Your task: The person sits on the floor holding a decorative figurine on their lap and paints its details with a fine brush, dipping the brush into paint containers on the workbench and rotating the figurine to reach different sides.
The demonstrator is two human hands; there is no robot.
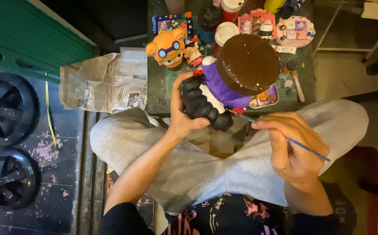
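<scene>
A painted figurine with a purple body, black ribbed arms and a round brown base facing me lies tipped over above my lap. My left hand grips its black ribbed part from the left side. My right hand holds a thin blue paintbrush, with the brush tip pointing at the figurine's lower edge near a red and blue spot.
An orange goggled figurine stands on the small dark table. Paint jars, a paint palette tray, a round palette and crumpled newspaper lie around. Two black wheels sit at left.
</scene>
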